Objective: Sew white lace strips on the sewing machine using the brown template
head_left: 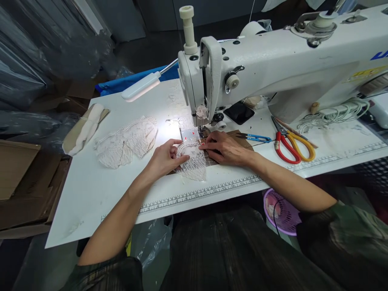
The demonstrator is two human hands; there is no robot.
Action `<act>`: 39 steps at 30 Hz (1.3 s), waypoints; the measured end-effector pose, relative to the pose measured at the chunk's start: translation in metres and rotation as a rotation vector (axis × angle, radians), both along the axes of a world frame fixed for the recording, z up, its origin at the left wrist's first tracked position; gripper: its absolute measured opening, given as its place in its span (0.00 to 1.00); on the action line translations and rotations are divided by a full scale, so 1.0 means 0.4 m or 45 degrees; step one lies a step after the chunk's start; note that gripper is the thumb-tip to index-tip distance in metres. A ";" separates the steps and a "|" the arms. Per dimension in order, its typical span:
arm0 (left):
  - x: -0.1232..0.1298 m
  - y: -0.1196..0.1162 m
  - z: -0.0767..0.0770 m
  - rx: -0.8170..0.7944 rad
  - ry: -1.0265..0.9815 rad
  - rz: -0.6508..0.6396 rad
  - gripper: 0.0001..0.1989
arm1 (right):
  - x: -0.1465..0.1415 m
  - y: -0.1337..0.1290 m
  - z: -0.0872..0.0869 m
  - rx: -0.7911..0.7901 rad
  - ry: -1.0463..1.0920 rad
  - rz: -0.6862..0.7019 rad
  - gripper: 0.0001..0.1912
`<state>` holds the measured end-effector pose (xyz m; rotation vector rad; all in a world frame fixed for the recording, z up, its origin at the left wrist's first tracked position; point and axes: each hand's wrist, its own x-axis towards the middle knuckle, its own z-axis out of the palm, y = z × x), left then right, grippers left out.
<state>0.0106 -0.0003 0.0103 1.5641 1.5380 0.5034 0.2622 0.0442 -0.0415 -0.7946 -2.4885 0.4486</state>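
A white lace piece (192, 166) lies in front of the needle area of a white sewing machine (194, 87), its scalloped edge toward me. My left hand (166, 159) pinches its left side, thumb on top and fingers curled at the upper edge. My right hand (226, 148) is at its upper right corner, close to the presser foot (201, 131). The right fingers are bent, with fingertips on the lace edge beside a small red-and-white mark. Beneath both is a brown sheet (212, 160), partly covered. Another gathered lace piece (127, 141) rests to the left.
Blue thread snips (257, 138) and red-and-yellow handled scissors (287, 147) lie right of my right hand. A lamp (141, 87) lights the needle area. A rolled white bundle (86, 127) sits at the left edge. A printed ruler (194, 196) lines the front; a purple basket (287, 220) is below.
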 end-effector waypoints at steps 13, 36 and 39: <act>0.002 0.001 -0.007 0.048 -0.016 -0.005 0.30 | 0.022 0.008 0.029 -0.060 0.013 0.184 0.17; -0.012 -0.005 -0.008 0.062 0.020 -0.004 0.25 | 0.019 -0.007 0.039 -0.027 -0.112 0.153 0.16; -0.016 -0.004 -0.003 0.139 0.126 -0.060 0.26 | 0.020 -0.006 0.039 -0.022 -0.104 0.161 0.16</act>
